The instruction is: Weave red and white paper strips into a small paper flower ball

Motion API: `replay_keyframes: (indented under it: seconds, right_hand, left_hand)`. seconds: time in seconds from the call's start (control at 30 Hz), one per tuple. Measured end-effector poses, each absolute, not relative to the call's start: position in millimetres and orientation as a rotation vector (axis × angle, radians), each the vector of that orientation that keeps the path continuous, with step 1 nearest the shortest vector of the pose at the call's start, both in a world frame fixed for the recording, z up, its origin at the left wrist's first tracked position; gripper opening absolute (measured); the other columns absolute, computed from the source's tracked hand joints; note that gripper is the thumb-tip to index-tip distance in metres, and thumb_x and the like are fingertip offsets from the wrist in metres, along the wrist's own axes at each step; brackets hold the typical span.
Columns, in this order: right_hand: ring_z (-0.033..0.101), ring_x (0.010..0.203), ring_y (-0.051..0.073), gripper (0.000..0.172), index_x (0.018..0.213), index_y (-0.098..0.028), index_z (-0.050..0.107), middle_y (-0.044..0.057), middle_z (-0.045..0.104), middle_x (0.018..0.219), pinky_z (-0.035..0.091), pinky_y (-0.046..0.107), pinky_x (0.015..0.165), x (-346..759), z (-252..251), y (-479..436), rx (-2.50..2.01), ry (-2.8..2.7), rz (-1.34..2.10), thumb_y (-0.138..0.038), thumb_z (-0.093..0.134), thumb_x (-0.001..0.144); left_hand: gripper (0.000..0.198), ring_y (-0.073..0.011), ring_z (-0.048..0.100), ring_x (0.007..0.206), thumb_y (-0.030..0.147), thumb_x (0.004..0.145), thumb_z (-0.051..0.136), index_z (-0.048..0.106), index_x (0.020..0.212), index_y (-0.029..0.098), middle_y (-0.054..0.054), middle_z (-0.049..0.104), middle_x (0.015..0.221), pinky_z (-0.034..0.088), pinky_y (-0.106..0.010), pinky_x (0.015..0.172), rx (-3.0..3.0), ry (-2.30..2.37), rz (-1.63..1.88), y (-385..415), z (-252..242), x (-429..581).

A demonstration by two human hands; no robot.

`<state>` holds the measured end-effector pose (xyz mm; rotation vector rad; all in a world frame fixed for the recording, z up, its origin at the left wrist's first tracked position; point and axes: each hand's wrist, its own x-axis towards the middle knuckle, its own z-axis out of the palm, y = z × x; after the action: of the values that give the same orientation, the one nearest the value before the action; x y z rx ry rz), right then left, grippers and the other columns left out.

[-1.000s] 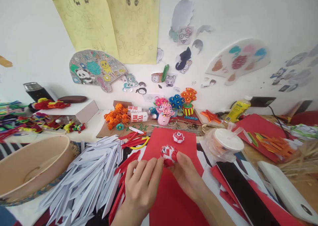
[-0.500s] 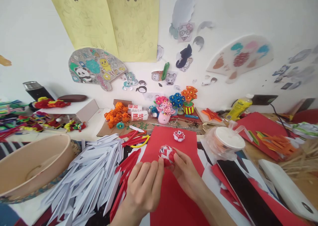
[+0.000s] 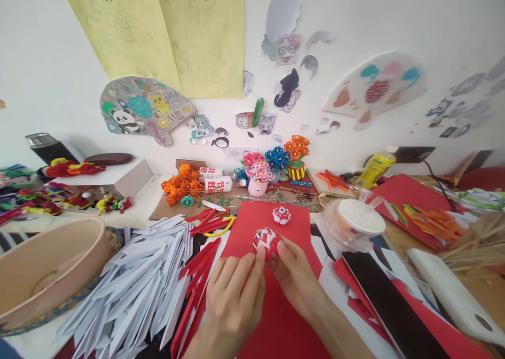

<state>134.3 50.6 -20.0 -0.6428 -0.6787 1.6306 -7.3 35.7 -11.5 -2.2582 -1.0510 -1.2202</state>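
A rounded red-and-white folded-paper piece (image 3: 266,241) is held between both hands above a red paper sheet (image 3: 272,317). The fingers of my right hand (image 3: 294,267) close around its right side and underside. My left hand (image 3: 236,290) pinches its lower left side, with thumb and fingertips pressed together. A smaller red-and-white folded-paper piece (image 3: 281,215) rests on the red sheet just beyond. To the left of my left hand lie red folded paper strips (image 3: 199,269) and a large heap of white folded paper strips (image 3: 138,280).
A round beige basket (image 3: 51,269) stands at the left. On the right are a lidded cup (image 3: 361,217), a black phone-like slab (image 3: 390,301) and a white oblong object (image 3: 450,290). Pipe-cleaner flower pots (image 3: 258,188) line the back, near the wall.
The view has shifted slightly to the right. My left hand has turned, and its thumb now lies higher against the paper piece. My right hand keeps hold of it.
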Motion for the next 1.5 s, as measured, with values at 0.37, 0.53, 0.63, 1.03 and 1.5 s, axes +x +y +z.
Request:
replay_keyframes:
  seconds: [0.37, 0.53, 0.63, 1.03, 1.5]
  right_hand:
    - [0.061, 0.072, 0.016, 0.033, 0.104, -0.023, 0.073, 0.003, 0.070, 0.082, 0.049, 0.028, 0.070, 135.4, -12.6, 49.4, -0.596, -0.650, 1.744, -0.049, 0.068, 0.085]
    - [0.062, 0.073, 0.016, 0.033, 0.109, -0.022, 0.070, 0.005, 0.071, 0.086, 0.050, 0.028, 0.072, 134.8, -14.1, 50.9, -0.584, -0.665, 1.763, -0.048, 0.063, 0.089]
    - [0.063, 0.075, 0.016, 0.029, 0.100, -0.020, 0.072, 0.004, 0.070, 0.086, 0.050, 0.029, 0.075, 134.2, -17.0, 51.0, -0.567, -0.682, 1.776, -0.046, 0.068, 0.086]
    - [0.062, 0.070, 0.012, 0.036, 0.114, -0.024, 0.069, 0.001, 0.066, 0.085, 0.049, 0.022, 0.064, 141.7, -14.9, 54.1, -0.616, -0.740, 1.778, -0.036, 0.076, 0.082]
    - [0.060, 0.089, 0.015, 0.035, 0.114, -0.026, 0.071, 0.004, 0.069, 0.099, 0.047, 0.026, 0.081, 147.3, -26.7, 57.9, -0.663, -0.881, 1.702, -0.036, 0.077, 0.081]
  left_hand:
    - [0.014, -0.0159, 0.061, 0.079, 0.014, 0.090, 0.060, 0.066, 0.101, 0.021, -0.003, 0.070, 0.091, 0.045, -0.030, 0.071, -2.318, -1.335, -1.527, 43.2, 4.7, -12.3]
    - [0.008, -0.0158, 0.061, 0.076, 0.016, 0.090, 0.061, 0.065, 0.095, 0.021, -0.001, 0.071, 0.086, 0.044, -0.030, 0.070, -2.263, -1.343, -1.524, 43.5, 2.0, -12.7]
    - [0.007, -0.0155, 0.061, 0.074, 0.015, 0.090, 0.061, 0.063, 0.091, 0.021, 0.000, 0.070, 0.084, 0.043, -0.029, 0.069, -2.237, -1.378, -1.532, 44.0, 2.0, -12.7]
    - [0.007, -0.0150, 0.060, 0.075, 0.015, 0.089, 0.061, 0.063, 0.086, 0.022, 0.002, 0.069, 0.083, 0.038, -0.029, 0.071, -2.412, -1.388, -1.525, 45.5, 4.5, -12.5]
    - [0.013, -0.0163, 0.057, 0.076, 0.017, 0.095, 0.052, 0.061, 0.089, 0.023, 0.000, 0.069, 0.089, 0.031, -0.031, 0.070, -2.651, -1.222, -1.259, 53.1, 4.2, -22.3]
